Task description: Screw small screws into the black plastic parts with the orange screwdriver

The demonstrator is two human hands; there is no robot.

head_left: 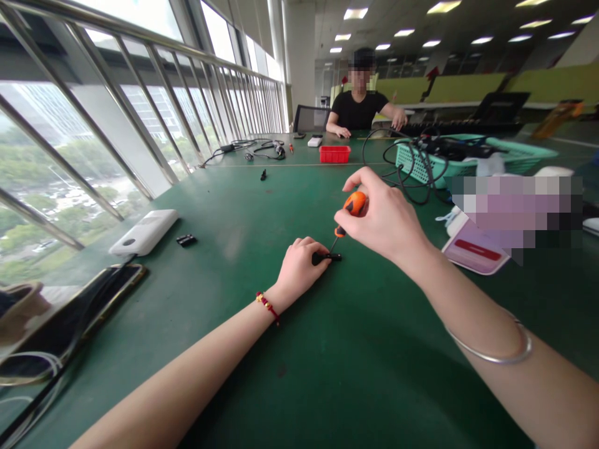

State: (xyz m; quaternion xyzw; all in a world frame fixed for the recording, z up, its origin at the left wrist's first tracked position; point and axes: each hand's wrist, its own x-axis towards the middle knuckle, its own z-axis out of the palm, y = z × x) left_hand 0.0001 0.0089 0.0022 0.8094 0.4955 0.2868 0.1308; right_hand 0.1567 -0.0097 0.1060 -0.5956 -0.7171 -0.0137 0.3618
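My left hand (pixel 303 265) pinches a small black oblong part (pixel 334 256) and holds it down on the green table (pixel 234 349). What kind of part it is, I cannot tell. In my right hand (pixel 384 215) is a screwdriver (pixel 355 203) with an orange and black handle, gripped between thumb and fingers. Its thin shaft slants down to the left, and the tip meets the black part or lies just beside it. A similar small black piece (pixel 186 240) rests on the table to the left. Farther back lies another little black piece (pixel 263 175).
A white power bank (pixel 145 232) and a phone (pixel 116 277) with cables lie at left. Ahead are a red tray (pixel 334 154) and tangled cables (pixel 264 148). A green basket (pixel 421 163) and a purple-white packet (pixel 477 246) stand right. Another person (pixel 359 109) sits at the far end.
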